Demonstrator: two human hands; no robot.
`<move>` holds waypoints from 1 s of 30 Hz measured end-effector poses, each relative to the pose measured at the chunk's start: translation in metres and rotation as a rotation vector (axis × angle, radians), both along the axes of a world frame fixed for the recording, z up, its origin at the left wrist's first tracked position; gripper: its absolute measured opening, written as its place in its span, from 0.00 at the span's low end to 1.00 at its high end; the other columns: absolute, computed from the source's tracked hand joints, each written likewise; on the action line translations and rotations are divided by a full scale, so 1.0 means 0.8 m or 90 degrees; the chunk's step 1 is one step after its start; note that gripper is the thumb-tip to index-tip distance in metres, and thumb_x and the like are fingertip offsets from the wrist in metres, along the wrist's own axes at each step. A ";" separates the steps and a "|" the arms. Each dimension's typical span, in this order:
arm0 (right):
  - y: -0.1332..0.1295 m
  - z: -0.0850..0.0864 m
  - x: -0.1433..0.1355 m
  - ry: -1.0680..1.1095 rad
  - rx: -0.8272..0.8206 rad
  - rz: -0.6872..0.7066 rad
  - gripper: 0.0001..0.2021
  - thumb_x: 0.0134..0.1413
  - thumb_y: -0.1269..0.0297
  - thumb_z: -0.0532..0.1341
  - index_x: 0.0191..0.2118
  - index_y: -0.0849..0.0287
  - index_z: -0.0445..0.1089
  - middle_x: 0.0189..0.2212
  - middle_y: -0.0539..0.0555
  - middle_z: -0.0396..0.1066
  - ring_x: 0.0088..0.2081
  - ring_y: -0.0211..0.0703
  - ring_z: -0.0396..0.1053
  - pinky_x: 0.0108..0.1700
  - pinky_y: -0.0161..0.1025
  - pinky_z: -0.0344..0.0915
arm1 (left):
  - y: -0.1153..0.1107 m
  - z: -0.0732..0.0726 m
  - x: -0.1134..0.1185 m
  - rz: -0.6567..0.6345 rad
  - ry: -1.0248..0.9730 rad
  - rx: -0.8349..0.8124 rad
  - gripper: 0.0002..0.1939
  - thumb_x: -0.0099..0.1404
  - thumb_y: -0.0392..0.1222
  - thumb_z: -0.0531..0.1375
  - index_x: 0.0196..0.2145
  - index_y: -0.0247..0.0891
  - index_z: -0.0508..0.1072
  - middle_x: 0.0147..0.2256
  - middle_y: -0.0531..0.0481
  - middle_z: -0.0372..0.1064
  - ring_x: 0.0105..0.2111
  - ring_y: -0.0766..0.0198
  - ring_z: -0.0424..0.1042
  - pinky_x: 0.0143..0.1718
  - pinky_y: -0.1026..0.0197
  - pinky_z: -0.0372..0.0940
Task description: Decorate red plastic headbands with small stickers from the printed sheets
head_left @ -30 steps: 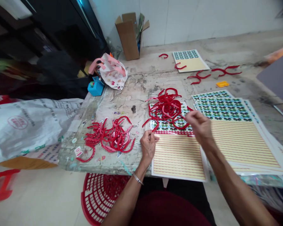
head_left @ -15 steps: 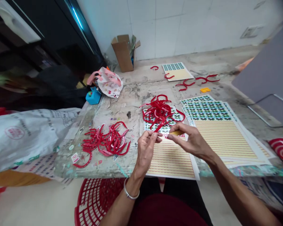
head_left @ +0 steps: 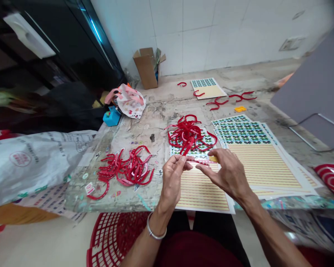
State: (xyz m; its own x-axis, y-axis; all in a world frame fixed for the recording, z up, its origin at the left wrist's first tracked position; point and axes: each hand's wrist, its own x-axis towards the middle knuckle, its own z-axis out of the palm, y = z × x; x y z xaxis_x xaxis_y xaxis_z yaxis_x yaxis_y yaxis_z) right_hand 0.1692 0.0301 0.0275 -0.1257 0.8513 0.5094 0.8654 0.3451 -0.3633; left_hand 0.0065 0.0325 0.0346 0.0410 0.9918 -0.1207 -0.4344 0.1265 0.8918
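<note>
Writing on the white bag (head_left: 50, 163) and its red stamp (head_left: 20, 158) is too blurred to read; the left hand (head_left: 172, 178) pinches a red band (head_left: 187, 148) above a printed sheet (head_left: 203, 191), the right hand (head_left: 231, 171) spread beside it, at a stained table (head_left: 140, 128) against white tiles (head_left: 195, 44)

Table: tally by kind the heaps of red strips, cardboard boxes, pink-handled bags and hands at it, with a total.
Heaps of red strips: 2 (left heap, right heap)
Cardboard box: 1
Pink-handled bag: 1
Hands: 2 (left hand, right hand)
Total: 6
</note>
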 end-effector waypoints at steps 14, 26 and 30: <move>-0.019 -0.053 -0.040 0.809 -0.370 0.114 0.12 0.55 0.55 0.58 0.41 0.53 0.70 0.36 0.53 0.71 0.35 0.42 0.66 0.39 0.42 0.62 | 0.004 0.019 0.005 -0.044 -0.192 -0.063 0.03 0.61 0.35 0.58 0.30 0.31 0.69 0.35 0.45 0.72 0.26 0.71 0.67 0.34 0.66 0.63; -0.009 -0.021 -0.047 0.827 -0.127 0.006 0.07 0.51 0.62 0.61 0.28 0.57 0.64 0.35 0.52 0.69 0.37 0.41 0.66 0.42 0.40 0.63 | -0.011 -0.002 0.009 -0.007 -0.178 -0.152 0.07 0.56 0.38 0.63 0.31 0.34 0.70 0.38 0.47 0.72 0.28 0.71 0.68 0.33 0.66 0.63; 0.000 -0.007 -0.038 0.741 -0.124 0.095 0.07 0.55 0.62 0.58 0.28 0.57 0.62 0.49 0.57 0.67 0.50 0.47 0.63 0.51 0.46 0.59 | -0.017 -0.011 0.012 -0.005 -0.149 -0.148 0.06 0.56 0.38 0.63 0.31 0.33 0.72 0.34 0.49 0.70 0.24 0.74 0.65 0.30 0.68 0.61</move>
State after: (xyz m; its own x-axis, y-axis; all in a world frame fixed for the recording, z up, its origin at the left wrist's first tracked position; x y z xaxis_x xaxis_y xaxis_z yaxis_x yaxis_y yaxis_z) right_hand 0.1390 0.0304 0.0219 0.2225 0.9432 0.2467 -0.0639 0.2666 -0.9617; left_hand 0.0161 0.0192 0.0259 0.1024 0.9382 -0.3307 -0.6222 0.3198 0.7146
